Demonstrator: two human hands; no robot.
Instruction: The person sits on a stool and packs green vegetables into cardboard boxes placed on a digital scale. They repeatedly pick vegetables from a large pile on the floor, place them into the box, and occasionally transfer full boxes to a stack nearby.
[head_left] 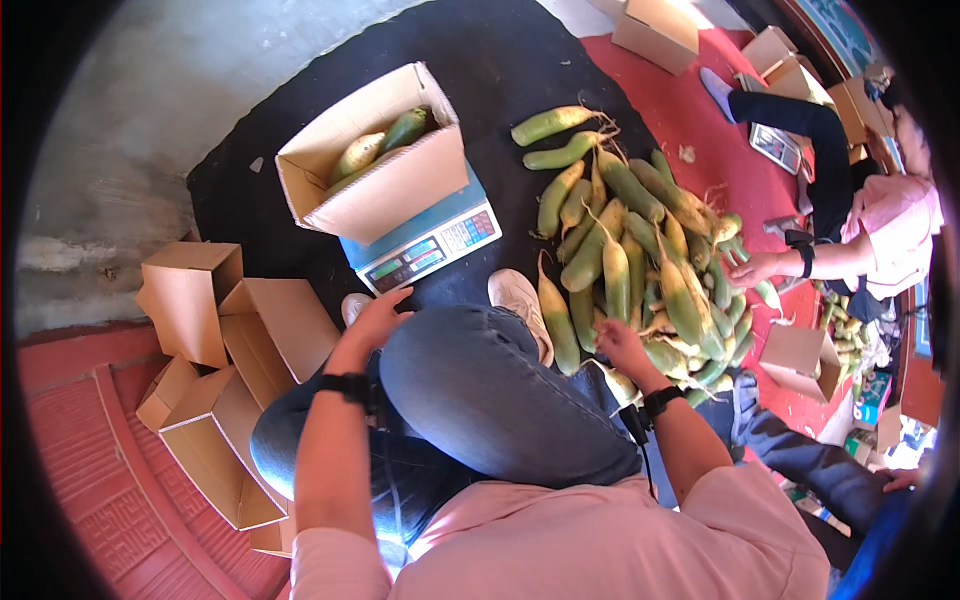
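**Hands at the radish heap and the scale**

The right hand (622, 345) lies on the near edge of a heap of green-and-white radishes (640, 260), fingers curled down among the roots; whether they have closed on any single one cannot be told, since the back of the hand hides them. The radish just left of it (558, 322) stands on end beside a white shoe (520, 300). The left hand (375, 318) hangs loose with fingers spread and nothing in it, right before the front edge of a blue weighing scale (430, 245), close to its keypad. On the scale sits an open cardboard box (385, 190) with a few radishes (385, 140) lying in its far corner. The person's bent knee in blue jeans (480, 390) rises between the two forearms and cuts the scale off from the heap. Empty cartons (215, 330) are piled to the left on the red floor. Across the heap, another person's hand (752, 268) reaches into the radishes from the right.
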